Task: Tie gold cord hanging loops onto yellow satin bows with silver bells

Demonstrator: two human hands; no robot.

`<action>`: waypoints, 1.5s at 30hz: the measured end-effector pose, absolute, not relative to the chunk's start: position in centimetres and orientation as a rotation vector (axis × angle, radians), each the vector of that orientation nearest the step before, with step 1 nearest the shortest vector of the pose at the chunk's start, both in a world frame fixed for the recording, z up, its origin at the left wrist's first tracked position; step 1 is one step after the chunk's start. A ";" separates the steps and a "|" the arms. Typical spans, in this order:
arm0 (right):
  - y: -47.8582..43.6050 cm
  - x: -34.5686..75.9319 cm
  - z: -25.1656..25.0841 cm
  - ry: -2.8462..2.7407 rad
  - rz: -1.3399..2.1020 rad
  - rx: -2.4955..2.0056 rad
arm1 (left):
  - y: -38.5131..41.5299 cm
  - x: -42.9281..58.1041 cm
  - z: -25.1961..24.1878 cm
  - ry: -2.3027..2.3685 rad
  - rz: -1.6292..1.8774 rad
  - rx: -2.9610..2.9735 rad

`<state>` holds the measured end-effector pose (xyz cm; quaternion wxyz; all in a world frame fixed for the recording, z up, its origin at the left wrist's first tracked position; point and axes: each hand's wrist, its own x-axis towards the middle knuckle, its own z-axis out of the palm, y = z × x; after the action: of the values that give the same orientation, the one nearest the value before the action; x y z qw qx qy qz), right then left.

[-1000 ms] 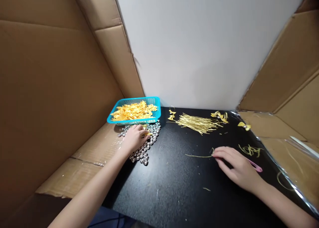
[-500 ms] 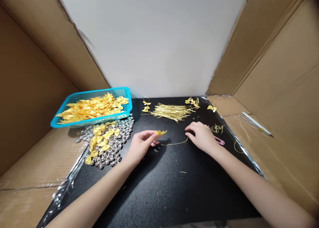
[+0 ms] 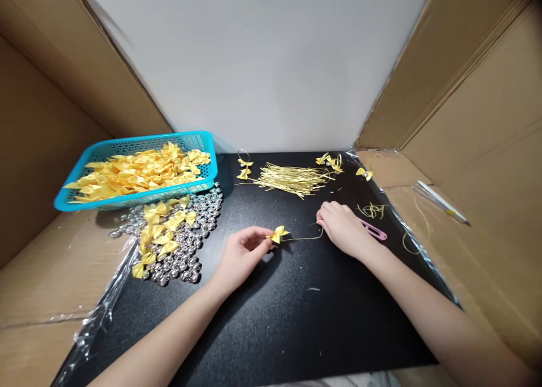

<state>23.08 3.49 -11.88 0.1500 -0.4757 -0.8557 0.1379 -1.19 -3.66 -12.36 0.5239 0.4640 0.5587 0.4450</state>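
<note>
Pinched by fingers of the left hand (image 3: 244, 254), a yellow bow (image 3: 278, 234) is newly brought beside, and paired with, cord (image 3: 305, 238) finger-clamped in the right hand (image 3: 340, 227).

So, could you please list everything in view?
Basket: one, turquoise, far left
Basket bows: many, yellow, inside
Beads: many, silver, before basket
Loose bows: several, yellow, on beads
Cord bundle: one, gold, far middle
Corded bows: several, yellow, around bundle
Cord scraps: several, gold, right
Flat tool: one, pink, right
Cardboard: several panels, brown, both sides
Pen-like tool: one, white, far right
Backdrop: one, white, behind
Table: one, black, underneath
Held bow: one, yellow, centre
Held cord: one, gold, centre
Left hand: one, bare, at held bow
Right hand: one, bare, at held cord
</note>
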 end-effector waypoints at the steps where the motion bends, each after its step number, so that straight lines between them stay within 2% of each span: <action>1: 3.3 23.0 -12.0 -2.420 0.419 -1.360 | -3.7 -1.2 -12.4 1.347 1.075 1.120; 10: 3.9 23.4 -13.3 -1.850 0.826 -1.179 | -4.4 -1.2 -12.6 1.396 1.186 1.204; 15: 4.1 23.7 -12.1 -1.283 1.120 -0.989 | -4.7 -1.0 -12.1 1.324 1.230 1.295; 18: 4.1 23.9 -11.2 -1.027 1.159 -0.931 | -4.6 -0.9 -12.0 1.335 1.188 1.180; 22: 3.5 23.4 -11.0 -1.012 1.283 -0.973 | -4.3 -0.8 -12.3 1.307 1.145 0.938; 30: 0.3 20.4 -12.0 -1.056 1.770 -1.092 | -4.3 -0.4 -12.3 1.168 1.127 0.747; 40: -1.3 19.2 -12.7 -1.369 1.812 -0.986 | -4.7 -0.2 -12.0 1.052 0.978 0.671; 45: -1.5 19.2 -12.6 -1.413 1.743 -1.003 | -5.0 -0.2 -12.0 1.060 1.063 0.835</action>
<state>19.19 -1.49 -12.63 0.3353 -0.3844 -0.5418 0.6680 -0.23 -5.02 -11.97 0.6534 0.3680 0.4672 0.4684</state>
